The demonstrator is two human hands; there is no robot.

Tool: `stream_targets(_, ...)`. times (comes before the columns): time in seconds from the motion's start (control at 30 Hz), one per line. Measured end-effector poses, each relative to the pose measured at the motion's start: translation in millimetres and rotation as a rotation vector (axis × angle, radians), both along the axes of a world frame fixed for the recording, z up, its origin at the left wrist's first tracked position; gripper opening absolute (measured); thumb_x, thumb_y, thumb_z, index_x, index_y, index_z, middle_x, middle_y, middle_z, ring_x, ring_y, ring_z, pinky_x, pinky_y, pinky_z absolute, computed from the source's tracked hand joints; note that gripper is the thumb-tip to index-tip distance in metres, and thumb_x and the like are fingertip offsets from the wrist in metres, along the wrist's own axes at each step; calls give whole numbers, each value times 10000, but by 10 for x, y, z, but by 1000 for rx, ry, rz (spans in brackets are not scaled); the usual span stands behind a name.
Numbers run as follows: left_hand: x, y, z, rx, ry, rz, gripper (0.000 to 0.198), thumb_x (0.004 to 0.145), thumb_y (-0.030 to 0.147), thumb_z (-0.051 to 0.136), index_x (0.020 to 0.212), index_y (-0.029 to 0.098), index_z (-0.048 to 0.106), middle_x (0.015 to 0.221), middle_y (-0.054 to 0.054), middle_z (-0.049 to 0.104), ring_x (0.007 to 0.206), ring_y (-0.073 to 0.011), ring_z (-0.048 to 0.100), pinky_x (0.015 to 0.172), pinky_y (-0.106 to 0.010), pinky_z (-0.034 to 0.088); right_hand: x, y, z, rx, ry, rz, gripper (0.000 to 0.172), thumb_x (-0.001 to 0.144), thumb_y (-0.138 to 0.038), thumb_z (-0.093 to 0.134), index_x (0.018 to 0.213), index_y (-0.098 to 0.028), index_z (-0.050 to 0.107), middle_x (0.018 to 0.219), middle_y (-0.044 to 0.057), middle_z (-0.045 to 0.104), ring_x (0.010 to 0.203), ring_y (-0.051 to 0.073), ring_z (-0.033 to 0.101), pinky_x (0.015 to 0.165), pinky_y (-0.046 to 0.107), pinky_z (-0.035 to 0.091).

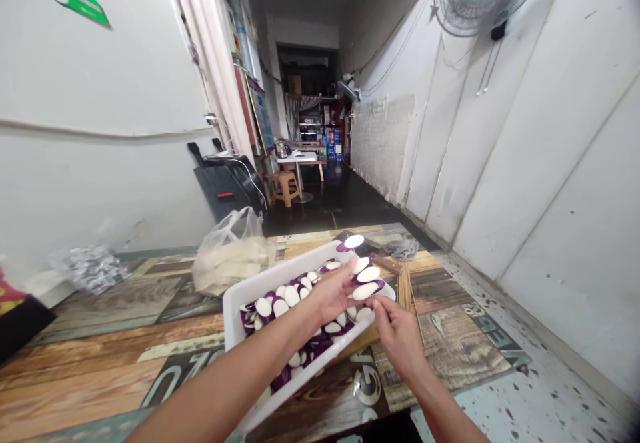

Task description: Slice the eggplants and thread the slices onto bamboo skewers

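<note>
A white plastic tub (pixel 231 326) holds many oval eggplant slices (pixel 280 306) with white flesh and purple skin. Over its right end, my left hand (pixel 334 294) is closed around several eggplant slices (pixel 366 289), which stand in a row facing up. One more slice (pixel 354 241) sticks out beyond them at the far end of the row. At the near end, beside the tub's rim, my right hand (pixel 397 326) pinches what looks like a thin skewer in line with the slices. Most of that skewer is hidden by the slices and fingers.
Thin wooden sticks (pixel 411 289) lie right of the tub on the wood-patterned table (pixel 200 409). A grey cloth (pixel 401 249) lies behind them. A clear plastic bag (pixel 233 256) with pale contents stands behind left, and another bag (pixel 95 268) sits by the left wall.
</note>
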State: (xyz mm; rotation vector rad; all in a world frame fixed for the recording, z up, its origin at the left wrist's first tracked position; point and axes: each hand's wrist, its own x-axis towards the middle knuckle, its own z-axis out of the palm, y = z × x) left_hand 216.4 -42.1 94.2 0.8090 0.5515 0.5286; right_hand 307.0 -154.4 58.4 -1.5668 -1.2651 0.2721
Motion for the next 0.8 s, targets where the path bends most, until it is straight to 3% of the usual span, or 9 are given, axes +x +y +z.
stream_targets(0.07,-11,-30,-30,31,50,-146,297,658,354,707,825,130,607,767,-53,629,690,-140,595,714,-311,493,11,21,12,22,10,7,304,876,-306,399,880,-138,652,696,59,647,627,174,579,524,224,404)
stream_targets(0.13,-3,-46,-69,83,64,-180,272,617,286,746,785,115,618,718,-39,624,656,-114,586,723,-277,475,19,42,16,34,13,12,299,875,-299,398,861,-140,651,706,63,651,625,174,579,540,230,413)
stream_targets(0.33,48,-27,-125,77,110,-59,263,559,222,778,717,101,606,661,-37,630,566,-110,588,678,-274,478,20,73,-40,8,-37,14,295,875,-284,398,883,-138,655,602,36,605,580,170,561,474,226,369)
stream_targets(0.63,54,-68,-51,93,139,6,252,535,178,785,698,89,615,661,-50,626,607,-134,601,682,-286,500,15,34,-10,21,-95,-7,253,867,-253,414,859,-160,650,711,59,662,621,180,596,566,253,417)
stream_targets(0.8,6,51,8,80,175,-99,364,627,421,707,803,114,619,770,-92,647,671,-179,608,654,-350,511,17,-42,-50,16,-76,-1,256,869,-260,412,861,-163,648,700,58,665,616,183,593,561,252,424)
